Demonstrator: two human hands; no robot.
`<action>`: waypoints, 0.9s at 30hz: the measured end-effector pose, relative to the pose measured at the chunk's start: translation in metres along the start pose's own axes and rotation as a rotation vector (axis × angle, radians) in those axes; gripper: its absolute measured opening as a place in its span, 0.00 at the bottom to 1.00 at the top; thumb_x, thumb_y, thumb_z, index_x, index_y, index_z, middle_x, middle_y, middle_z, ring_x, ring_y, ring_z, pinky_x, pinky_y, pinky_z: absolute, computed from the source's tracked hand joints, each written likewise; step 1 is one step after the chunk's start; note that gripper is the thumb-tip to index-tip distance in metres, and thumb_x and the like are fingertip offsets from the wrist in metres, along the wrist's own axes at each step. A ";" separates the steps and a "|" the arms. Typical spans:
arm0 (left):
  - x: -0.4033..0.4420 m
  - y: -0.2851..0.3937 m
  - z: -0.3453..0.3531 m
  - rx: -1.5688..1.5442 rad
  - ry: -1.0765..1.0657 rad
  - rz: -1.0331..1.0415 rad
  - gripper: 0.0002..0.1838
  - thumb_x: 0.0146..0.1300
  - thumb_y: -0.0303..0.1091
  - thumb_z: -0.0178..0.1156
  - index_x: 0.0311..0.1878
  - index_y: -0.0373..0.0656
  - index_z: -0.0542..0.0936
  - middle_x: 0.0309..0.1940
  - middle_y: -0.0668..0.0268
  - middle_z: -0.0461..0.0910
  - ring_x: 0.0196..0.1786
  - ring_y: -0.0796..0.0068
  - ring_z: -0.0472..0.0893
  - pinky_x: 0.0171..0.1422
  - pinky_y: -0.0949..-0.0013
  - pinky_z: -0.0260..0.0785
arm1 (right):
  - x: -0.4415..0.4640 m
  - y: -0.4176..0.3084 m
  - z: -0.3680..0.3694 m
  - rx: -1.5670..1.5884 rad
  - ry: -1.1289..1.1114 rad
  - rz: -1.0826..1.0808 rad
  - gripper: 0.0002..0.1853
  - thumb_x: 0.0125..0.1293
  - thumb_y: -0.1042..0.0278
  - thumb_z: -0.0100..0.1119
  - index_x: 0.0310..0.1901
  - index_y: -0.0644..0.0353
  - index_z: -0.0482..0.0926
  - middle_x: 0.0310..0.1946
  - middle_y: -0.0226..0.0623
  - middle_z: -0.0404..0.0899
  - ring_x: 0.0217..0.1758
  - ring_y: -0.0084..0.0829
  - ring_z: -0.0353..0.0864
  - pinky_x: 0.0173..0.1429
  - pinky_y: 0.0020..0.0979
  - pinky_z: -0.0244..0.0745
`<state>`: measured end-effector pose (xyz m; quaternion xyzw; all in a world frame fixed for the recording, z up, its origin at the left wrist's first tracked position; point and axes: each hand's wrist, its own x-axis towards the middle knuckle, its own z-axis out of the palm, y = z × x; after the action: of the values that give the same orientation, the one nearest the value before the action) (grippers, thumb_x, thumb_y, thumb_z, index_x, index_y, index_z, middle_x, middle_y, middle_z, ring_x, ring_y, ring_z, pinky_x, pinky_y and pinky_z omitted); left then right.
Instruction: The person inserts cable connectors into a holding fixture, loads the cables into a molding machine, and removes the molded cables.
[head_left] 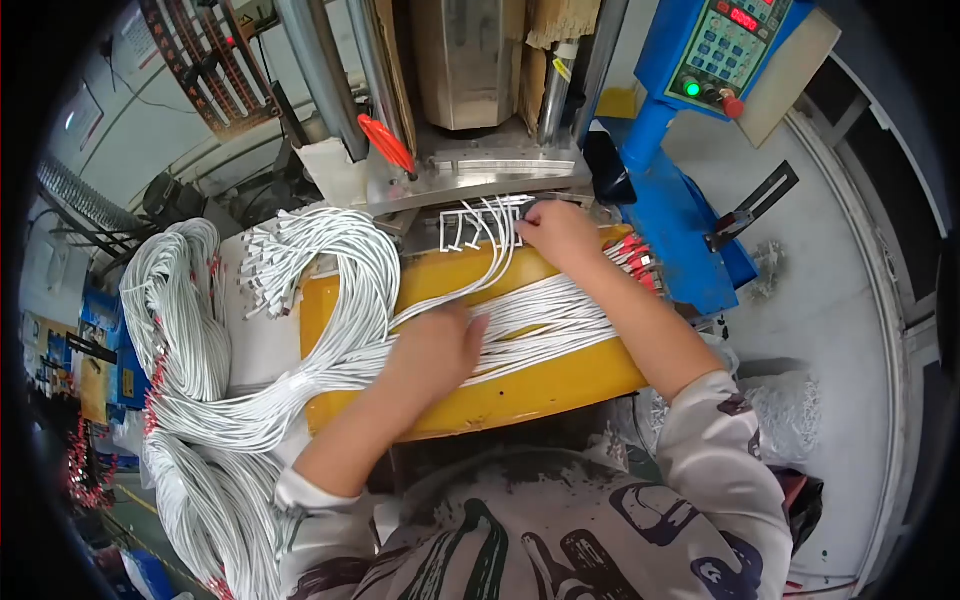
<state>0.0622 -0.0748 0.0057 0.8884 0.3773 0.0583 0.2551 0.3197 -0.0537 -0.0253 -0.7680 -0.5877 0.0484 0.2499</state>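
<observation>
Across the yellow board (490, 412) lie many white cables (552, 312). The left hand (432, 350) is on them; I cannot tell if it grips. On the far side, the right hand (564, 236) curls at the right end of a white frame (443, 232); I cannot tell if it pinches.

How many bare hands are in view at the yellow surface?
2: the left hand over the white cables, and the right hand by the white frame. No other hands show.
</observation>
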 end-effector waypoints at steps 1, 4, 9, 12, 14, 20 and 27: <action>-0.003 -0.008 -0.006 0.012 -0.014 0.003 0.16 0.71 0.41 0.59 0.47 0.34 0.78 0.39 0.41 0.82 0.42 0.38 0.82 0.48 0.46 0.74 | 0.000 -0.001 0.005 -0.007 -0.023 0.021 0.13 0.63 0.57 0.65 0.40 0.57 0.89 0.36 0.46 0.87 0.42 0.49 0.86 0.47 0.44 0.80; -0.008 -0.027 -0.019 0.078 -0.013 0.234 0.22 0.66 0.42 0.66 0.54 0.34 0.79 0.41 0.44 0.83 0.46 0.41 0.83 0.52 0.51 0.75 | -0.004 0.005 -0.006 0.187 0.082 0.054 0.14 0.62 0.57 0.66 0.40 0.59 0.88 0.35 0.47 0.87 0.41 0.49 0.87 0.47 0.43 0.80; 0.018 -0.052 -0.016 -0.101 -0.115 0.470 0.27 0.61 0.41 0.71 0.59 0.35 0.78 0.42 0.47 0.83 0.49 0.42 0.82 0.55 0.57 0.75 | -0.047 0.078 -0.076 0.223 0.520 0.165 0.13 0.66 0.61 0.67 0.40 0.65 0.86 0.31 0.46 0.87 0.37 0.46 0.87 0.44 0.35 0.80; 0.023 -0.049 -0.020 -0.190 -0.150 0.325 0.23 0.65 0.38 0.69 0.55 0.30 0.78 0.40 0.50 0.85 0.43 0.50 0.85 0.53 0.59 0.76 | -0.081 0.130 -0.106 -0.034 0.530 0.342 0.14 0.67 0.61 0.66 0.45 0.65 0.86 0.38 0.48 0.87 0.43 0.47 0.87 0.48 0.38 0.80; 0.035 -0.062 -0.014 -0.430 -0.219 0.234 0.22 0.66 0.36 0.69 0.55 0.30 0.79 0.39 0.55 0.85 0.41 0.56 0.84 0.51 0.62 0.76 | -0.094 0.122 -0.102 -0.375 0.706 0.386 0.16 0.66 0.62 0.67 0.50 0.63 0.84 0.49 0.49 0.85 0.51 0.48 0.85 0.52 0.41 0.80; 0.033 -0.072 -0.032 -1.061 -0.494 -0.026 0.11 0.70 0.29 0.66 0.49 0.31 0.82 0.33 0.69 0.84 0.35 0.83 0.81 0.41 0.76 0.73 | -0.083 -0.012 -0.044 0.012 -0.024 -0.267 0.22 0.58 0.60 0.72 0.56 0.51 0.83 0.57 0.41 0.82 0.63 0.42 0.78 0.74 0.51 0.62; 0.050 -0.077 -0.011 -0.721 -0.098 0.013 0.09 0.72 0.30 0.63 0.47 0.33 0.85 0.33 0.69 0.85 0.37 0.86 0.78 0.42 0.77 0.72 | -0.057 0.038 -0.090 -0.640 -0.181 -0.008 0.17 0.54 0.65 0.73 0.48 0.48 0.87 0.47 0.35 0.86 0.63 0.39 0.79 0.78 0.59 0.55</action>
<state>0.0451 0.0098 -0.0279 0.7454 0.3139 0.1465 0.5696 0.3690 -0.1433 0.0232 -0.7978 -0.5959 -0.0713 -0.0569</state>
